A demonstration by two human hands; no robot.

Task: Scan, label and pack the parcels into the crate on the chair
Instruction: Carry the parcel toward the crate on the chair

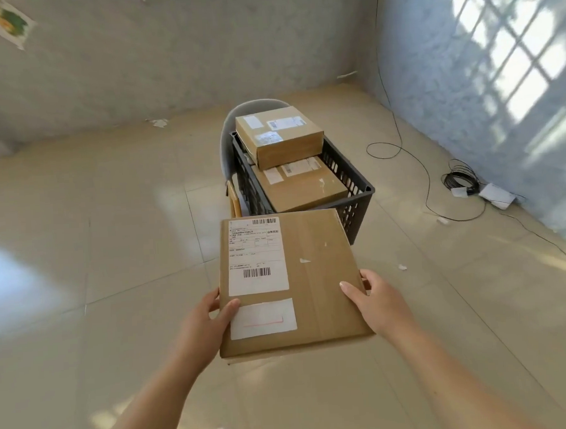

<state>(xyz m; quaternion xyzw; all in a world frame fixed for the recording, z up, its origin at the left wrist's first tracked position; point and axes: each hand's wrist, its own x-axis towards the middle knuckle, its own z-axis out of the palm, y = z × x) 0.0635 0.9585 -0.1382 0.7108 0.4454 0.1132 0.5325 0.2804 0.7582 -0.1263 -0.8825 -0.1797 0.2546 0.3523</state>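
Flat cardboard parcel (pixel 311 278) held level above the tile floor (pixel 111 223), just short of the black crate (pixel 356 204) on the chair (pixel 228 141). Left hand (pixel 205 320) grasps its left edge, thumb on top; right hand (pixel 374 301) grasps the right edge likewise. Crate holds two parcels, upper box (pixel 277 139) overhanging the rim, lower box (pixel 301 187) inside. Open floor both sides; cable (pixel 427 180) lies right.

One wide head-worn view looks forward and down from my head, my hands close at lower centre.
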